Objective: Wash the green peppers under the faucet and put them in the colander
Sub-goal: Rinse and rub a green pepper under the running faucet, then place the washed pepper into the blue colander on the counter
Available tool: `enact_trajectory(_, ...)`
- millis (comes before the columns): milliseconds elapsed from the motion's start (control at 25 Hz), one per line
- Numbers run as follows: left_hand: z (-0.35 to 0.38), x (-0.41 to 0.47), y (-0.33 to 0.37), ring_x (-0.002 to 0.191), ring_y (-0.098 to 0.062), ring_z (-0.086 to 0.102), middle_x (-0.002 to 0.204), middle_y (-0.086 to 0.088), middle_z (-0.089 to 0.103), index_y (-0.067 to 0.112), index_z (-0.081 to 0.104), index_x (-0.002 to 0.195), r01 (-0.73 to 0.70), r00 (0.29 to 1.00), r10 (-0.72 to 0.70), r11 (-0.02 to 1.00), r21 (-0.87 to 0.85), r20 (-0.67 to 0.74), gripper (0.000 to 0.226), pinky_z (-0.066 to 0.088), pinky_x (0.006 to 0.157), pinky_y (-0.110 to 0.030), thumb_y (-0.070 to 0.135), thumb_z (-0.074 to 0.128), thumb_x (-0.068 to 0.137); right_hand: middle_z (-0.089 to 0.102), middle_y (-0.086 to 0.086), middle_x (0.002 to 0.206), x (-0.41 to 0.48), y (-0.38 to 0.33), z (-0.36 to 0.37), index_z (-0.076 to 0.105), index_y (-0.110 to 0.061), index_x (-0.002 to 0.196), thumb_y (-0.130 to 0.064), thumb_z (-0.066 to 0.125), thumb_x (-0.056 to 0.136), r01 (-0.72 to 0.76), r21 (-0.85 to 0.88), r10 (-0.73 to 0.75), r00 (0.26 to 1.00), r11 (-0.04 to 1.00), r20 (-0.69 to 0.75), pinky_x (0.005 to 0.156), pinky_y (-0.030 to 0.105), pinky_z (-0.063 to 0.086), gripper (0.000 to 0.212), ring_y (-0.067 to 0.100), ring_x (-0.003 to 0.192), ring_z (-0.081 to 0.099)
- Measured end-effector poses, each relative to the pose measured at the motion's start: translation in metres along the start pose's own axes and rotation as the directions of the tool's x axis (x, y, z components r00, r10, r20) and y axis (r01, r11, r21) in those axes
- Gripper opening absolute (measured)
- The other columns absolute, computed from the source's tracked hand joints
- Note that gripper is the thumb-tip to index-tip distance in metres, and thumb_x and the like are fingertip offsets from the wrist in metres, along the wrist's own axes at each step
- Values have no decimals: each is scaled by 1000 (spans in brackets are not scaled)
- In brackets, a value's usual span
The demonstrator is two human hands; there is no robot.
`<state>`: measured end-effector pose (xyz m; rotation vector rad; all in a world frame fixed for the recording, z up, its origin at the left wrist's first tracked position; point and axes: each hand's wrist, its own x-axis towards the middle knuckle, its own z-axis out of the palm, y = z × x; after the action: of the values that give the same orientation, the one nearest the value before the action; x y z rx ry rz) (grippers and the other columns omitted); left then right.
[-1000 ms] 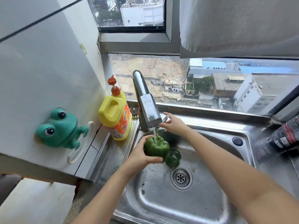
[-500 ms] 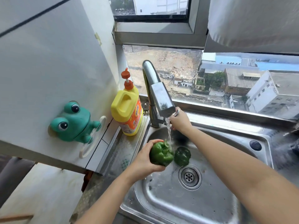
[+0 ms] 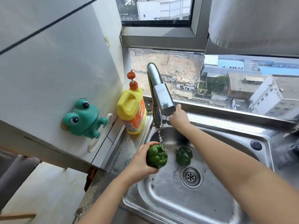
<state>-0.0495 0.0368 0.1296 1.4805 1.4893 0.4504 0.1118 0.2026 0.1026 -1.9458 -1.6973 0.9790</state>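
Observation:
My left hand grips a green pepper under a thin stream of water falling from the steel faucet. A second, darker green pepper lies on the sink floor beside the drain. My right hand reaches behind the faucet spout to the handle at its base; its fingers are hidden by the spout. No colander is in view.
The steel sink has a plugged hole on its right rim. A yellow detergent bottle stands left of the faucet. A green frog holder sticks to the left wall. A window runs behind the sink.
The head camera came closer. My left hand kept the pepper under the stream, a little lower. My right hand stayed at the faucet handle, sliding further behind the spout.

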Motion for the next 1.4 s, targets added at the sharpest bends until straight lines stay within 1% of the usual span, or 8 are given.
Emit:
enact_trajectory(200,16,2,1,114,-19,41,124,2,45,23,37,125,73,991,-122,842,535,57,75,43,97,-35,20,78,64,59,20,120,-37,27,-16,34,-1,134,-30,50,94,-93,-74,105,978,993,180,80,37,50,52,35,103,60)
enact_trajectory(440,48,3,21,123,-26,32,134,-5,39,24,34,137,-135,991,88,553,822,103,72,27,106,-40,17,69,74,58,8,129,-112,86,-38,51,-13,129,-40,51,93,56,-317,105,878,947,468,94,33,46,45,23,113,56)
enact_trajectory(640,73,0,34,124,-27,33,138,-3,38,25,31,142,-330,916,360,430,840,176,73,25,102,-40,13,63,77,65,6,119,-173,105,-61,59,-15,120,-14,50,95,-166,340,23,921,925,388,79,15,46,27,16,108,60)
enact_trajectory(800,90,-4,53,97,-28,62,109,-3,62,21,48,124,-524,777,568,347,778,270,88,48,82,-40,24,86,45,60,4,125,-211,109,-78,50,-18,132,-24,63,90,-150,497,-106,887,855,449,89,18,50,44,12,114,58)
enact_trajectory(1040,104,-14,83,124,-22,40,135,-3,44,16,36,140,-624,758,570,490,609,318,80,26,104,-31,32,77,72,65,2,104,-234,113,-97,57,-21,118,-38,79,72,-148,342,80,976,928,204,79,30,57,54,15,91,63)
enact_trajectory(1120,99,-15,93,119,-23,38,130,-5,39,17,33,140,-590,776,576,519,619,257,77,28,102,-29,24,75,75,64,-1,103,-243,114,-97,58,-21,116,-43,81,67,-225,206,224,974,952,25,69,27,53,58,14,88,61)
enact_trajectory(1240,84,-19,101,97,-28,51,117,-9,42,16,38,130,-571,798,560,586,575,223,58,42,84,-34,-3,59,78,62,0,113,-267,121,-86,52,-21,125,-44,82,64,-351,-17,338,912,936,-232,81,27,49,71,19,101,59)
enact_trajectory(1400,76,-13,87,99,-32,58,121,-10,48,20,39,136,-622,780,464,510,594,419,66,46,83,-35,-9,48,77,56,5,121,-297,122,-67,46,-22,131,-39,80,66,-389,-106,324,866,915,-382,89,32,48,75,23,106,57)
